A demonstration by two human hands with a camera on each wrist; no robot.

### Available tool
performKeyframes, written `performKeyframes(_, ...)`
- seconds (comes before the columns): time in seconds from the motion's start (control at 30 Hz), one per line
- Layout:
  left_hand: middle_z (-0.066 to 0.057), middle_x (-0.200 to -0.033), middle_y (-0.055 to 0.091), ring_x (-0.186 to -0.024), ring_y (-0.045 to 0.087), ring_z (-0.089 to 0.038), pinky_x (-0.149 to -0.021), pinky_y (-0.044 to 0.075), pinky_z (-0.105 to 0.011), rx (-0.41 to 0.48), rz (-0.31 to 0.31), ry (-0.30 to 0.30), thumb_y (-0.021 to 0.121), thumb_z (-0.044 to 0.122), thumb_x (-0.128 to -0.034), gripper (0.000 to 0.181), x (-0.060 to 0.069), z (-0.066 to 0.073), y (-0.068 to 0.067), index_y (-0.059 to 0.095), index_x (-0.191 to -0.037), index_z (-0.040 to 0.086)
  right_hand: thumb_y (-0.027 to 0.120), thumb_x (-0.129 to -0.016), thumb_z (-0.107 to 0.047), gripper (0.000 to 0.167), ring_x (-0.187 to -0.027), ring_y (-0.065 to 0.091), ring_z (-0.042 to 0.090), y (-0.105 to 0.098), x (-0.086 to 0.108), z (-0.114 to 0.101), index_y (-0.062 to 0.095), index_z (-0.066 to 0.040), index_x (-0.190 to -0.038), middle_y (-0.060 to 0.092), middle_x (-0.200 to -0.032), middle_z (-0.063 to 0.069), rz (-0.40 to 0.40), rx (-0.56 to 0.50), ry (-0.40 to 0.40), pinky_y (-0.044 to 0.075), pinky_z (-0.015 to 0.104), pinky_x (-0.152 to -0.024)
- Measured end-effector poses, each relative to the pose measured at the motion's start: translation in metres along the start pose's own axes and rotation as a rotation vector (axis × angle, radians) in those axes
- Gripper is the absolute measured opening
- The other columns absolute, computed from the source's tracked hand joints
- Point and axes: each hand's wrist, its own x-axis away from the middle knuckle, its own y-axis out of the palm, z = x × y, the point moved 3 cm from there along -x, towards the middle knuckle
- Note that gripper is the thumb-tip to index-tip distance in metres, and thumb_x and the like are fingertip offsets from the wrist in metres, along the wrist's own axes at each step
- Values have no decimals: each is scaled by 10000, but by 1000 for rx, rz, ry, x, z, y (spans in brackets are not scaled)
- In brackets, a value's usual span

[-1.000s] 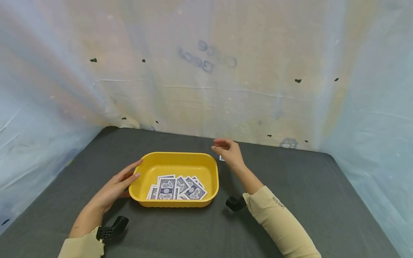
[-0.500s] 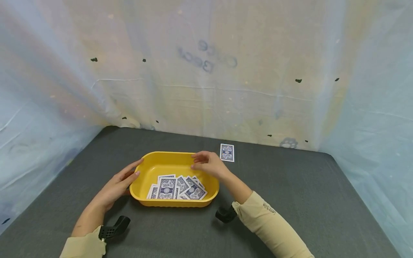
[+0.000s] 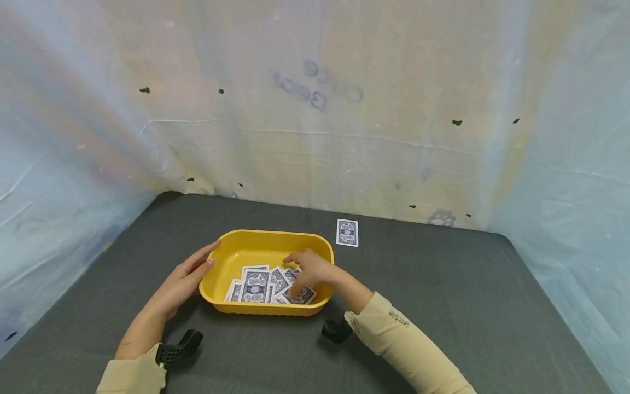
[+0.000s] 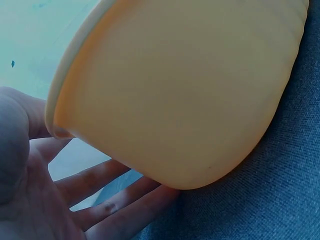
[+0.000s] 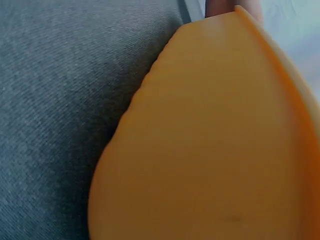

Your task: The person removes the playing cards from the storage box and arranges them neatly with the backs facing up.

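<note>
In the head view, a yellow plastic tray [image 3: 275, 310] holds several loose playing cards [image 3: 255, 285], patterned blue backs up. My left hand [image 3: 179, 284] rests against the tray's left end, with thumb and index finger at the rim. The left wrist view shows its other fingers [image 4: 130, 200] lying spread and fairly straight against the outer wall. My right hand [image 3: 314, 271] reaches over the right rim into the tray, thumb and index finger apart above the cards at the right. Whether its fingertips touch a card, I cannot tell. In the right wrist view, the tray wall hides this hand.
One playing card [image 3: 347, 233] lies face down on the dark table [image 3: 443, 306], beyond the tray to the right. A pale plastic sheet [image 3: 315, 137] hangs behind the table and along both sides.
My right hand has moved left and nearer from beside the lone card, down into the tray over the cards. The lone card is now uncovered. My left hand stays at the tray's end.
</note>
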Motion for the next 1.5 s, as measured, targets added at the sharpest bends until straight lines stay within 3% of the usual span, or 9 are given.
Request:
performKeyframes(0.27, -268, -1476, 325, -1106, 540, -315, -795, 536, -324, -12, 7, -2, 377, 428, -1029, 576, -1, 1, 1, 203, -1545, 237, 873, -656, -157, 647, -1031, 410, 201, 4, 5, -2, 616, -128, -1249, 462, -1213, 109, -3, 56, 25, 397, 347, -898)
performKeyframes(0.6, -270, -1483, 316, -1155, 513, -347, -836, 537, -382, -17, 5, -19, 377, 444, -1025, 583, -2, 0, 0, 191, -1546, 260, 856, -671, -151, 428, -1028, 435, 176, 3, 8, -5, 670, -111, -1055, 561, -1112, 49, -11, 84, 14, 404, 303, -881)
performKeyframes(0.77, -273, -1482, 319, -1150, 519, -346, -823, 535, -363, -24, 11, -15, 377, 436, -1027, 577, -2, 1, 0, 198, -1545, 255, 843, -683, -146, 463, -1045, 482, 187, 4, 9, -5, 667, -122, -1111, 584, -1146, 78, -20, 89, 23, 435, 313, -893)
performKeyframes(0.9, -275, -1485, 309, -1151, 516, -349, -823, 532, -359, -33, 11, -28, 372, 441, -1027, 580, -2, 0, 1, 186, -1547, 263, 795, -751, -99, 419, -1017, 541, 196, 1, 10, -6, 654, -116, -1145, 626, -1151, 102, -42, 30, 20, 474, 339, -913)
performKeyframes(1.13, -274, -1491, 298, -1158, 509, -356, -835, 531, -378, -32, 11, -38, 371, 454, -1024, 587, -2, 1, 2, 179, -1547, 271, 688, -829, -18, 431, -913, 568, 200, -11, 15, -9, 610, -120, -1240, 646, -1081, 103, -66, -61, -14, 519, 336, -831)
performKeyframes(1.33, -268, -1488, 304, -1152, 507, -352, -830, 530, -368, -24, 16, -30, 376, 450, -1024, 588, -2, 1, 2, 184, -1547, 263, 686, -852, -37, 529, -900, 570, 198, -23, 20, -4, 548, -166, -1347, 640, -1100, 107, -35, -55, -46, 512, 316, -792)
performKeyframes(1.5, -269, -1478, 315, -1137, 510, -349, -815, 528, -353, -20, 14, -27, 375, 443, -1026, 583, -2, 1, 2, 187, -1547, 259, 678, -844, -24, 541, -867, 568, 204, -29, 22, 3, 557, -175, -1349, 617, -1081, 103, 16, -136, -19, 485, 280, -709)
